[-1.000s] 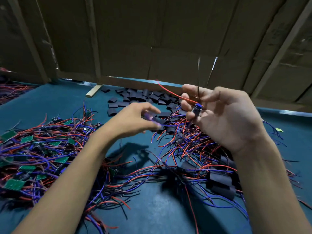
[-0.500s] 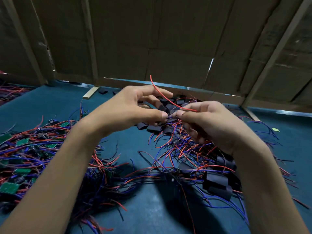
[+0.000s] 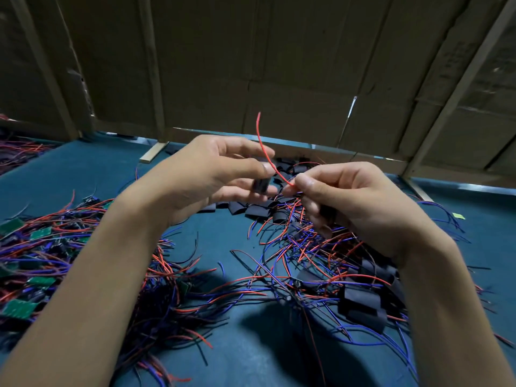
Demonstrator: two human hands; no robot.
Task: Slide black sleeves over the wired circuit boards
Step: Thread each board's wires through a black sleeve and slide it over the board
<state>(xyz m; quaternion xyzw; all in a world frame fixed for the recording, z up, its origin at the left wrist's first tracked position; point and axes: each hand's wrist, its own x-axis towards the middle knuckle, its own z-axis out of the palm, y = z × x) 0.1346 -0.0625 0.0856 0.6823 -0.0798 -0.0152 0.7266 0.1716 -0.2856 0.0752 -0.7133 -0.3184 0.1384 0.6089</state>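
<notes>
Left hand (image 3: 212, 174): pinches a black sleeve (image 3: 261, 185), blurred
Right hand (image 3: 349, 202): pinches the red wire (image 3: 264, 152) (board hidden); sleeve at its 9 o'clock
Advice: thread the wire tips first; keep the sleeve mouth open

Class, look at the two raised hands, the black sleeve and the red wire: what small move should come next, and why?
Probably bring the left hand rightward so its short black sleeve meets the wire bundle pinched by the right hand. The sleeve sits just beside that pinch, not yet over anything, and the thin red wire curves up free between them. Whether a board is in the right hand cannot be told.
</notes>
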